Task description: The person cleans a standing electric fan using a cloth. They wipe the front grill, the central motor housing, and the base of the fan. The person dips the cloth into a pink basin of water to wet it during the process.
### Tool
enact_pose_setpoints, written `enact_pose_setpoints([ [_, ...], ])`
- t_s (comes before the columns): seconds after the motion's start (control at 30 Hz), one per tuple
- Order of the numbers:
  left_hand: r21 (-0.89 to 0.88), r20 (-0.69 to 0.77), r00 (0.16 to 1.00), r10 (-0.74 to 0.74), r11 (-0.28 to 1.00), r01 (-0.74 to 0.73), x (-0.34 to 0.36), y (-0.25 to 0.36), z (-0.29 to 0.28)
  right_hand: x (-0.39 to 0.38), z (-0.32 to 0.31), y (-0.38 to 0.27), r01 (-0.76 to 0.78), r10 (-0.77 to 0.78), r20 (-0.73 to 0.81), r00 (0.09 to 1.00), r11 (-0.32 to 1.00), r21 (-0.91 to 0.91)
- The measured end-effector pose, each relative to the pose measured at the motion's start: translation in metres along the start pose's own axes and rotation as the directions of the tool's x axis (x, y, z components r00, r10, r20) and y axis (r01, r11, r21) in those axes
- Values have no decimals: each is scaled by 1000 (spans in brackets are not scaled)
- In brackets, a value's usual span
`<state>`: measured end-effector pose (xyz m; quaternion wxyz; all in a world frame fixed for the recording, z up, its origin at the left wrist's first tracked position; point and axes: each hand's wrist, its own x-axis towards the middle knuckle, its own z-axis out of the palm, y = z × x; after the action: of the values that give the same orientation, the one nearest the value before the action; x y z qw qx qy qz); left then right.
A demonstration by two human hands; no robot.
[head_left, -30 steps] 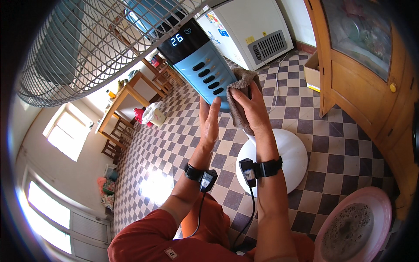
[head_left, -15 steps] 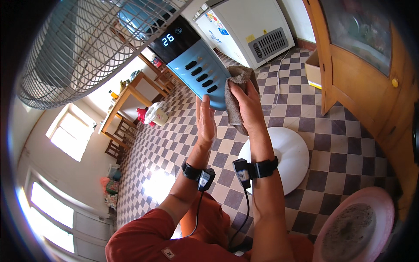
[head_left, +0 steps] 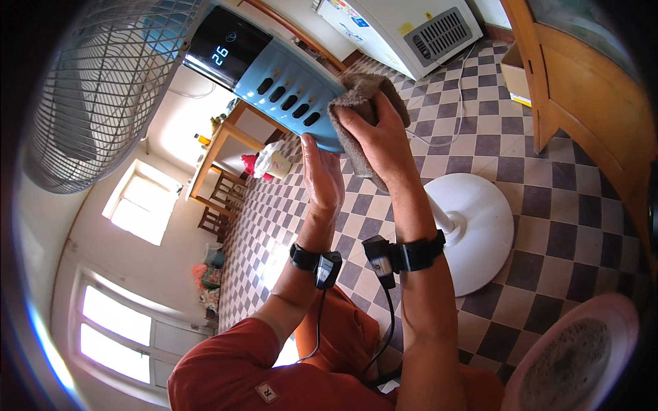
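Observation:
A standing fan's blue control housing (head_left: 291, 92), with a dark lit display (head_left: 226, 46) and a row of dark oval buttons, slants across the upper middle. My right hand (head_left: 384, 140) grips a crumpled grey-brown cloth (head_left: 367, 89) and presses it against the housing's right end. Just below that end, my left hand (head_left: 322, 177) is held upright with straight fingers. Its fingertips reach the housing's lower edge, and part of the fingers is hidden behind it. The fan's wire cage (head_left: 116, 89) fills the upper left. Its round white base (head_left: 480, 233) stands on the floor.
At lower right is a pink basin (head_left: 569, 363) of foamy, murky water. A wooden cabinet (head_left: 589, 89) stands on the right, beside a cardboard box (head_left: 515, 74). A white freezer (head_left: 411, 34) is behind. Further left are a wooden table (head_left: 229, 140) and stools. Cords hang from my wristbands.
The view has turned, so the fan lies further left and more slanted, and the base shows further right. The cloth stays pressed at the housing's end, my left hand beside it.

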<state>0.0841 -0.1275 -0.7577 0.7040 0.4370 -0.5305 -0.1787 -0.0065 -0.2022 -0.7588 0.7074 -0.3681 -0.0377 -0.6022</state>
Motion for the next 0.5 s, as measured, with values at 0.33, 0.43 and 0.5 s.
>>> enact_pose_setpoints([
  [0.33, -49, 4, 999, -55, 997, 55, -2, -3, -8, 2, 7, -16, -21, -3, -155, 988, 988, -155],
  [0.43, 37, -20, 1000, -12, 999, 12, -1, -4, -4, 1, -1, -7, -47, 30, -94, 995, 981, -186],
  [0.5, 57, -38, 999, 24, 998, -22, -1, 1, 4, 0, -6, -6, -69, 61, -54, 997, 982, -173],
])
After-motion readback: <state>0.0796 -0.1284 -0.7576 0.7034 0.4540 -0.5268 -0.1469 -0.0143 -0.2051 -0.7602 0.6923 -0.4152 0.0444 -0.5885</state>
